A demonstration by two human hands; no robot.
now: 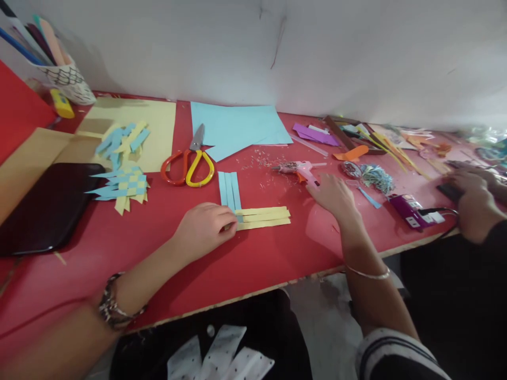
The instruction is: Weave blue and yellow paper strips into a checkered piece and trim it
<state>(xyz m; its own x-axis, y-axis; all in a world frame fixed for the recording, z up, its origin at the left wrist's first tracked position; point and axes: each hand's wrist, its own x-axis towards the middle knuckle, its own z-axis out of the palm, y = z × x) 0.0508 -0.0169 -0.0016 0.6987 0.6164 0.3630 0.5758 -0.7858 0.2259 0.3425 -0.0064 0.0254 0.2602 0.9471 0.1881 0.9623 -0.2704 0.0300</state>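
Observation:
My left hand (208, 227) has its fingers curled over the joined corner of a paper piece on the red table. Light blue paper strips (228, 190) run away from that corner, and pale yellow paper strips (265, 215) lead off to the right. My right hand (335, 196) is at the handle end of a pink glue gun (297, 168), its fingers closed around the grip and partly hidden. The gun lies on its side, nozzle to the left. Behind my left hand lie scissors (192, 163) with one red and one yellow handle.
Woven blue-yellow paper pieces (127, 184) lie left, by a dark tray-like object (43, 206). Yellow (158, 126) and blue sheets (241, 124) are at the wall. A purple power adapter (412, 211) with a cable sits right, near another person's hands (475, 195). A pen cup (69, 82) stands back left.

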